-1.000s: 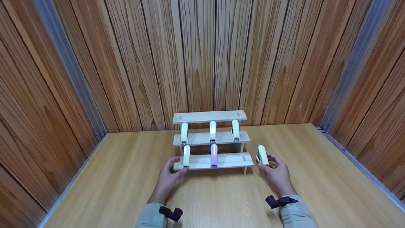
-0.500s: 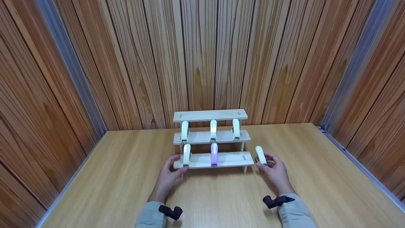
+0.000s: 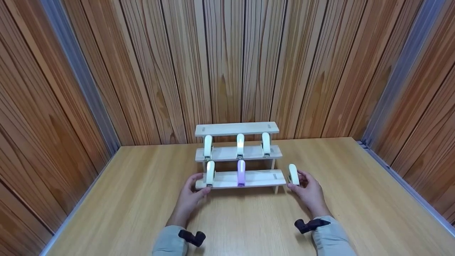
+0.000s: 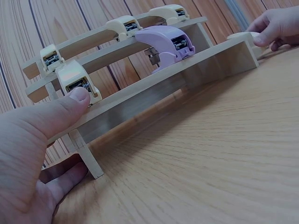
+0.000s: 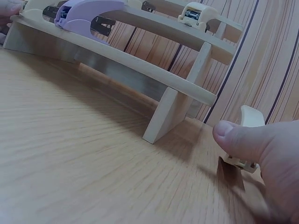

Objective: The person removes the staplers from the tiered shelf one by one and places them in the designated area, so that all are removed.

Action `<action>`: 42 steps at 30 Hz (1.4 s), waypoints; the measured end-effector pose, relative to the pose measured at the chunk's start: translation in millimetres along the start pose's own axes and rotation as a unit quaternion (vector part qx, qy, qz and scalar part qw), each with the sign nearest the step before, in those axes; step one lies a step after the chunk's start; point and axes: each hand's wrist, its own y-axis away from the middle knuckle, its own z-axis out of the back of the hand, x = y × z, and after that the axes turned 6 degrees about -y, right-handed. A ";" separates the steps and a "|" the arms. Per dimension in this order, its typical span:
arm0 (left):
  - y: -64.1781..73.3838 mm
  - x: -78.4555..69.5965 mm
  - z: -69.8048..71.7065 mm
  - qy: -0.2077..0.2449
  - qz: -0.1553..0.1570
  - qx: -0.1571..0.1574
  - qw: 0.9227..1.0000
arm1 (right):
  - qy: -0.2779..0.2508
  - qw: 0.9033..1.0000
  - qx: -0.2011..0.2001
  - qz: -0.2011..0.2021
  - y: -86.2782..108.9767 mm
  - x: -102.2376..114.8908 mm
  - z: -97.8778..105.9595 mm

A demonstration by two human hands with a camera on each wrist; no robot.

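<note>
- Table: a wood-grain surface enclosed by panelled walls; it carries the stepped rack, the landmark for every place given below.
- Stepped rack: three pale wooden tiers rising toward the back wall, so each row of clips stays visible above the one in front.
- Left hand: at the rack's front left corner, thumb laid on the lowest tier and fingers curled beneath it, apparently to brace the rack against sliding.
- Right hand: just right of the rack's lowest tier, pinching the loose cream clip between thumb and fingers.
- Loose cream clip: held upright just beside the right end of the lowest tier, level with its one vacant place.
- Purple clip: seated mid-front on the lowest tier.
- Cream clips: three on the middle tier, one at the left of the lowest.
</note>
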 end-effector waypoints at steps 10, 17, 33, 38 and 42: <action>-1.3 -0.4 -1.5 0.004 -0.012 -0.007 1.000 | 0.062 0.998 0.004 0.017 -1.0 -0.4 1.0; -1.6 -1.4 -2.2 0.001 0.000 -0.008 1.000 | 0.088 0.996 0.004 0.025 0.2 -1.1 1.1; 2.1 0.1 0.5 -0.011 0.001 -0.004 1.000 | 0.149 0.988 -0.011 0.047 1.4 -2.3 -3.9; 1.2 0.0 -0.9 -0.006 -0.008 -0.008 1.000 | 0.173 0.982 -0.027 0.065 -0.5 -2.8 -4.1; 0.3 0.1 -1.8 -0.001 -0.011 -0.005 1.000 | 0.188 0.979 -0.033 0.065 -2.0 -3.7 -4.9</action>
